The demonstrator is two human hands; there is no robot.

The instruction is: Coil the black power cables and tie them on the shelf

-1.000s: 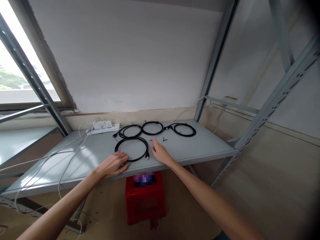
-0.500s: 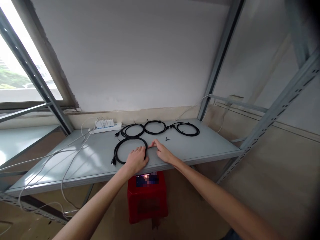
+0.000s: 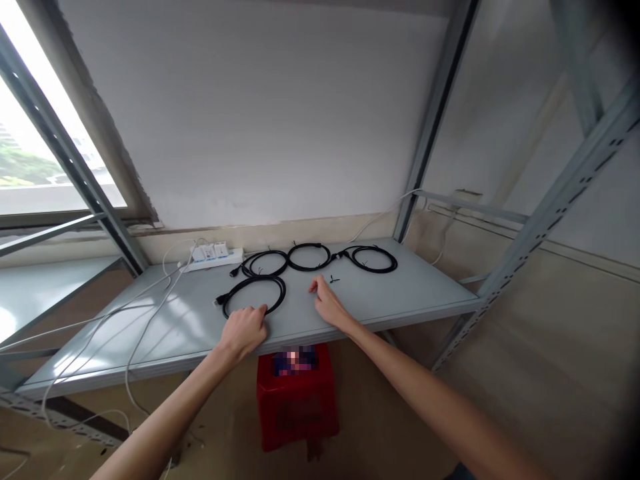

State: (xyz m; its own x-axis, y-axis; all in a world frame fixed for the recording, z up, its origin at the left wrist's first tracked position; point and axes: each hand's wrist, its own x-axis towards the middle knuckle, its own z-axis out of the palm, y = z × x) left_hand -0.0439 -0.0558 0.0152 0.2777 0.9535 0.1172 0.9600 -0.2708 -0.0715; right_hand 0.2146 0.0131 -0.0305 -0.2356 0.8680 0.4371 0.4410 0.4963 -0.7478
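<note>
My left hand [image 3: 245,329] is closed over the near edge of a coiled black cable [image 3: 283,293] lying on the shelf. That cable's plug [image 3: 220,301] sticks out to the left of its loop. To the right and apart from the coil, my right hand [image 3: 329,304] hovers low over the shelf with fingers curled together; what they hold, if anything, is hidden. Just beyond its fingertips lie small black ties [image 3: 334,279]. Behind my hands rest a left coil [image 3: 253,274], a middle coil [image 3: 309,268] and a right coil [image 3: 385,270] of black cable.
A white power strip [image 3: 215,260] with adapters stands at the back left of the grey metal shelf [image 3: 390,300]. White cords [image 3: 145,327] trail over its left side. Metal uprights [image 3: 435,127] frame it. Under the front edge is a red stool [image 3: 299,407] with a lit screen on it.
My left hand has moved left and toward me along the coil, and the coil has shifted left and turned, its plug now higher. My right hand has drawn apart from the coil, fingers more curled.
</note>
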